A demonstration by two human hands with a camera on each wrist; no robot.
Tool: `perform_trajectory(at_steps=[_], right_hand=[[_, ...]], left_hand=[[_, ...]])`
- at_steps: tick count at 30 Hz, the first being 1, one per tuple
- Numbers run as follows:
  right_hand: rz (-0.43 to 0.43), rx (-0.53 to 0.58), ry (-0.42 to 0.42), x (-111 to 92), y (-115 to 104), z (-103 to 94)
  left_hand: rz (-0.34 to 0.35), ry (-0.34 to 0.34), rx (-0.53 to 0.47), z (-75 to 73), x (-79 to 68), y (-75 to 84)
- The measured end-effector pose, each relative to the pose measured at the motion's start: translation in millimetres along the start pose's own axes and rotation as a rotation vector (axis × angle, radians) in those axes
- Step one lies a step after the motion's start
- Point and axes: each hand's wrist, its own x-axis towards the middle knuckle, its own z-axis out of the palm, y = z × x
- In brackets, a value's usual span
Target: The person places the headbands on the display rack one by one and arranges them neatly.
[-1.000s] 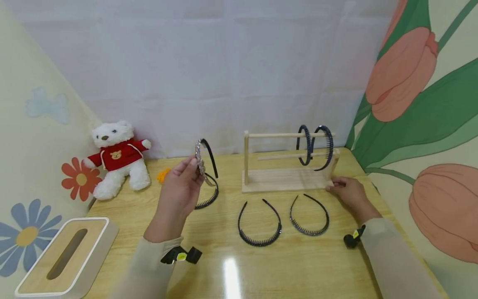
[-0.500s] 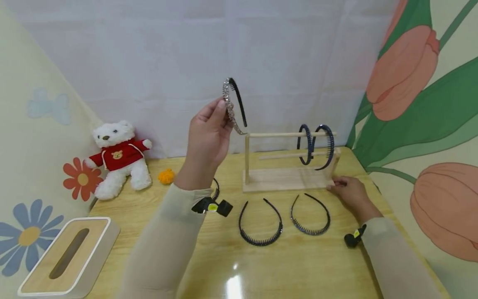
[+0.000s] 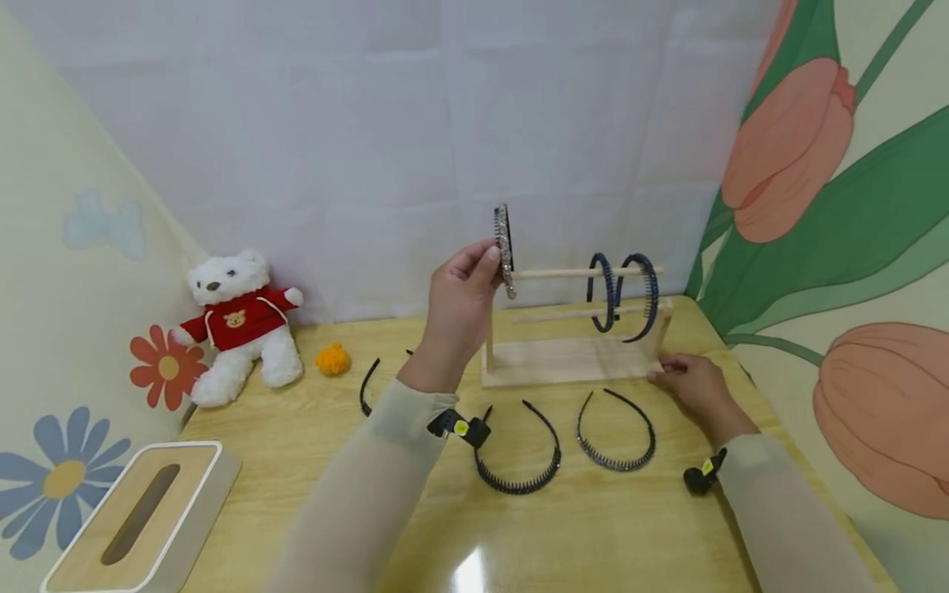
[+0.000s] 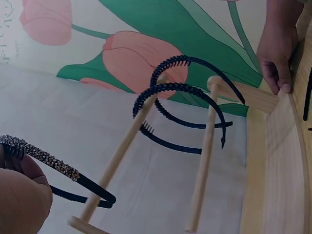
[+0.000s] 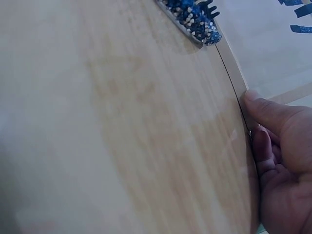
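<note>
My left hand [image 3: 463,301] pinches a rhinestone-studded black headband [image 3: 505,255] between thumb and fingers at the left end of the rack's upper rod. In the left wrist view, that headband's free ends [image 4: 100,192] overlap the rod near its end. Two dark toothed headbands hang toward the right of the wooden rack [image 3: 563,360]; the nearer-left one [image 3: 610,288] and its neighbour [image 3: 653,301] straddle the rods. My right hand [image 3: 693,383] grips the front right corner of the rack's base, thumb on the edge and the other fingers curled, as the right wrist view shows.
Two headbands, one in the middle [image 3: 519,486] and one at right [image 3: 623,465], lie before the rack. Another [image 3: 365,395] is partly hidden by my left arm. A white teddy bear [image 3: 248,317], an orange fluffy ball [image 3: 333,360] and a tissue box [image 3: 189,511] stand left.
My left hand has lifted the rhinestone headband up and rightward from the table's left side, then lowered it slightly to the rod's left end. The right hand stays at the base corner.
</note>
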Motion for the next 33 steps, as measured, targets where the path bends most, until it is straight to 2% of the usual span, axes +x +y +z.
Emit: perform_trajectory(at_steps=[10, 17, 26, 33], right_hand=[[-0.022, -0.019, 0.012, 2.3, 4.5, 0.6], [-0.009, -0.014, 0.001, 1.9, 3.8, 1.5], [-0.008, -0.002, -0.004, 3.8, 3.8, 5.7], [0.019, -0.002, -0.015, 1.8, 2.2, 2.7]], left_hand=[[-0.05, 0.063, 0.068, -12.7, -4.9, -39.9], [-0.081, 0.084, 0.129, -19.5, -5.2, -62.0], [-0.128, 0.038, 0.171, -18.3, -3.5, -86.3], [-0.177, -0.016, 0.221, -5.1, 0.0, -99.6]])
